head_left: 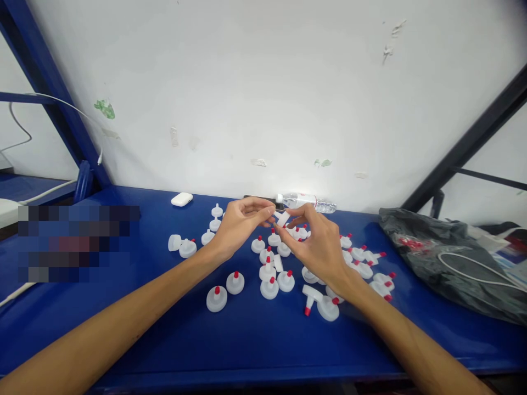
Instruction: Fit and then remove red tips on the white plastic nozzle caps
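Note:
Over the middle of the table, my right hand (319, 241) pinches a white plastic nozzle cap (283, 218), held tilted on its side. The cap's narrow spout points toward my left hand (242, 222), whose thumb and fingers are pressed together right at the spout. What sits between those left fingertips is hidden. Below and around both hands lie several white nozzle caps with red tips (269, 288). Left of my left hand are a few white nozzle caps without visible red tips (214, 224).
A clear water bottle (307, 202) lies against the wall, with a dark flat object beside it. A white earbud case (181, 199) rests at the back left. On the right, a dark plastic bag (444, 274) holds red pieces. The blue table (247, 351) has metal frame posts either side.

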`<act>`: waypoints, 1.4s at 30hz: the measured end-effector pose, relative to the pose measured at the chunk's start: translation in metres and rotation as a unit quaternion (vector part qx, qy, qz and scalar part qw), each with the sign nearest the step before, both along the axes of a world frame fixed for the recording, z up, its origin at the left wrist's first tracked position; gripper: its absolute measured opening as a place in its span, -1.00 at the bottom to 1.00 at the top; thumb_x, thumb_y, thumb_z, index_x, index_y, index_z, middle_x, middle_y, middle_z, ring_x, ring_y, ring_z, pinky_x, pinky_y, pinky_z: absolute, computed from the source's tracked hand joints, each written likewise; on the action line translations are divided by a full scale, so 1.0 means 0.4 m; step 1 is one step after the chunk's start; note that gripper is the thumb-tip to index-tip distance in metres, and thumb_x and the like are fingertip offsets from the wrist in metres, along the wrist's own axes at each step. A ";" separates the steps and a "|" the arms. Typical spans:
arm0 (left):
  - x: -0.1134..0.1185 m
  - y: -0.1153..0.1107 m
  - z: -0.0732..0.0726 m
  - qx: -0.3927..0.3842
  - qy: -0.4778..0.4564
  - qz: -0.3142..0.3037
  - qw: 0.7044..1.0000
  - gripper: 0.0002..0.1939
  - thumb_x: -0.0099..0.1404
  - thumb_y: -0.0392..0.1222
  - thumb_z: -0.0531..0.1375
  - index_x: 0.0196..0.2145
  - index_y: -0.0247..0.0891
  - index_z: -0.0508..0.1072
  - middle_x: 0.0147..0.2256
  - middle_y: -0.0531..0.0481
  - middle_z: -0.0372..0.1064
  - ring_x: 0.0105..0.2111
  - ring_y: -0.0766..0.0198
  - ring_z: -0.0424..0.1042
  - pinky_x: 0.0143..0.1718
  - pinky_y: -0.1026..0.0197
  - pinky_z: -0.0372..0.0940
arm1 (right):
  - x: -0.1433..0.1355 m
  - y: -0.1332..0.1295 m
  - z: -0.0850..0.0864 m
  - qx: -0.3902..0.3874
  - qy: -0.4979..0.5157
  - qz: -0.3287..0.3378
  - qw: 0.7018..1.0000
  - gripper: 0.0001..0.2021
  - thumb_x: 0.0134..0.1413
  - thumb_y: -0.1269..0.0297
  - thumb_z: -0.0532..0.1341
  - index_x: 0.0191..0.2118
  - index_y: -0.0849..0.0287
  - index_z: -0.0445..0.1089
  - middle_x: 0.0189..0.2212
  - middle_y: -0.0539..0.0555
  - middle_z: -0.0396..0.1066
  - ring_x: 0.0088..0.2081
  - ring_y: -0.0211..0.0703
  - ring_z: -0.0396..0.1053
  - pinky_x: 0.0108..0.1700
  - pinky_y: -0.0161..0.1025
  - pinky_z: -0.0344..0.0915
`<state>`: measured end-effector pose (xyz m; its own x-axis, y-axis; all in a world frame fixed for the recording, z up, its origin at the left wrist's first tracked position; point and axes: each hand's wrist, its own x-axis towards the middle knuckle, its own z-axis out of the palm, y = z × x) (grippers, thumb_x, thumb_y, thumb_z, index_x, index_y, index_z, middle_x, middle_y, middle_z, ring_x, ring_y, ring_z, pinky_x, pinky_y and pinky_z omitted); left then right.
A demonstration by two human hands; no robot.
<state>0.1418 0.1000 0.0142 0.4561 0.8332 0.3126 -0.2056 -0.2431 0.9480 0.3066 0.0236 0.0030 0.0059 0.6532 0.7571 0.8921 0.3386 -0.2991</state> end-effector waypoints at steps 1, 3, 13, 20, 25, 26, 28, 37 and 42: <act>-0.001 0.000 0.000 0.003 0.001 -0.003 1.000 -0.75 0.20 -0.10 0.36 -0.23 -0.33 0.55 -0.34 -0.04 0.53 -0.30 0.27 0.52 -0.28 0.29 0.40 | 0.000 0.000 0.001 0.004 0.002 -0.002 1.000 -0.74 0.12 0.15 0.33 -0.14 0.14 0.34 -0.42 -0.01 0.50 -0.35 -0.08 0.48 -0.28 -0.18 0.32; -0.002 0.000 0.000 0.008 0.002 -0.007 1.000 -0.74 0.19 -0.09 0.37 -0.24 -0.31 0.55 -0.35 -0.03 0.54 -0.29 0.25 0.54 -0.30 0.30 0.39 | 0.001 0.001 0.002 0.011 0.004 -0.004 1.000 -0.74 0.13 0.13 0.32 -0.15 0.13 0.34 -0.42 0.00 0.50 -0.37 -0.09 0.47 -0.30 -0.18 0.33; -0.012 0.008 0.000 0.026 -0.012 -0.033 0.999 -0.76 0.22 -0.08 0.36 -0.19 -0.24 0.61 -0.26 -0.06 0.60 -0.20 0.20 0.57 -0.25 0.28 0.38 | 0.004 0.003 0.003 0.063 -0.008 0.007 0.998 -0.77 0.14 0.17 0.33 -0.16 0.13 0.34 -0.29 0.04 0.51 -0.28 -0.07 0.48 -0.21 -0.14 0.38; -0.011 -0.011 0.009 0.017 -0.006 0.000 1.000 -0.72 0.17 -0.10 0.40 -0.17 -0.26 0.61 -0.31 -0.04 0.61 -0.27 0.24 0.56 -0.26 0.28 0.42 | 0.005 0.007 -0.004 0.081 -0.026 0.031 0.996 -0.76 0.17 0.18 0.33 -0.13 0.13 0.31 -0.29 0.04 0.49 -0.27 -0.11 0.48 -0.22 -0.20 0.39; -0.009 -0.019 0.006 0.014 -0.003 0.013 1.000 -0.67 0.14 -0.12 0.42 -0.15 -0.30 0.60 -0.30 -0.06 0.60 -0.29 0.22 0.55 -0.26 0.24 0.44 | 0.007 0.010 -0.013 0.063 -0.020 0.048 0.997 -0.78 0.19 0.21 0.31 -0.16 0.12 0.28 -0.30 0.03 0.47 -0.27 -0.12 0.48 -0.25 -0.23 0.38; -0.009 -0.019 0.003 0.019 -0.003 0.013 1.000 -0.67 0.14 -0.12 0.42 -0.15 -0.30 0.60 -0.30 -0.06 0.61 -0.29 0.22 0.55 -0.27 0.25 0.44 | 0.007 0.011 -0.014 0.058 -0.018 0.051 0.997 -0.78 0.20 0.21 0.31 -0.16 0.12 0.27 -0.30 0.03 0.47 -0.27 -0.11 0.48 -0.26 -0.23 0.38; -0.008 -0.017 -0.002 0.031 -0.004 0.016 0.999 -0.69 0.17 -0.12 0.40 -0.15 -0.30 0.61 -0.29 -0.07 0.60 -0.28 0.21 0.55 -0.29 0.24 0.43 | 0.008 0.012 -0.016 0.046 -0.013 0.055 0.997 -0.78 0.20 0.20 0.31 -0.17 0.12 0.26 -0.29 0.04 0.47 -0.27 -0.10 0.48 -0.26 -0.23 0.38; -0.001 -0.025 0.001 0.083 0.008 0.049 0.995 -0.77 0.18 -0.06 0.37 -0.26 -0.23 0.64 -0.38 -0.04 0.59 -0.49 0.27 0.46 -0.53 0.22 0.32 | 0.018 0.017 -0.026 0.003 0.006 0.061 0.998 -0.78 0.27 0.11 0.23 -0.13 0.11 0.25 -0.24 0.11 0.50 -0.20 0.00 0.52 -0.25 -0.17 0.42; -0.006 -0.036 0.017 0.068 0.021 0.047 0.996 -0.75 0.15 -0.04 0.39 -0.26 -0.22 0.65 -0.45 -0.01 0.55 -0.55 0.32 0.38 -0.50 0.23 0.33 | 0.014 0.012 -0.020 0.016 -0.008 0.068 0.998 -0.78 0.26 0.13 0.24 -0.16 0.12 0.24 -0.28 0.10 0.48 -0.24 -0.03 0.51 -0.27 -0.18 0.41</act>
<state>0.1394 0.0856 0.0209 0.3930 0.8244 0.4074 -0.1373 -0.3855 0.9124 0.3121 0.0283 -0.0050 -0.0933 0.6231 0.7766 0.8423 0.4653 -0.2722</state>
